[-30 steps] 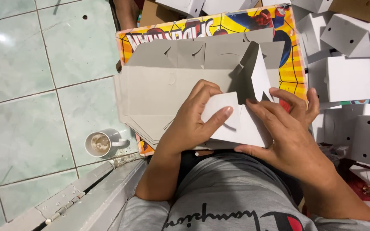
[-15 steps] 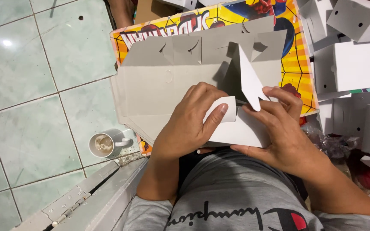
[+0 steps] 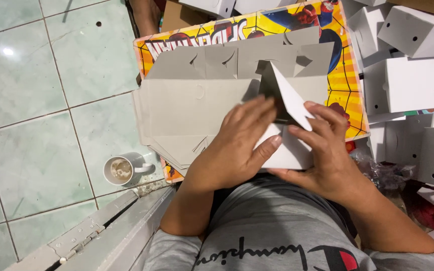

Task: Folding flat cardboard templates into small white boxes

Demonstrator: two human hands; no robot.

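Observation:
A small white cardboard box [image 3: 291,150], half folded, rests in front of my body. My left hand [image 3: 237,145] lies over its left side, fingers spread across the flaps and the thumb pressing its front. My right hand [image 3: 327,155] grips its right side, fingers curled over the top edge. One pointed white flap [image 3: 288,98] sticks up between the hands. Under the box lies a stack of flat grey box blanks [image 3: 187,108] on a bright yellow and red printed board [image 3: 345,75].
Several folded white boxes [image 3: 410,83] are piled at the right. A white mug [image 3: 120,169] with dregs stands on the green floor tiles [image 3: 31,100] at the left. A metal door sill [image 3: 101,231] runs below it. Brown cardboard [image 3: 177,17] lies behind the board.
My left hand has slid up and right over the box, pressing down the small flap it was pinching. The upright pointed flap has tilted lower. My right hand keeps its grip.

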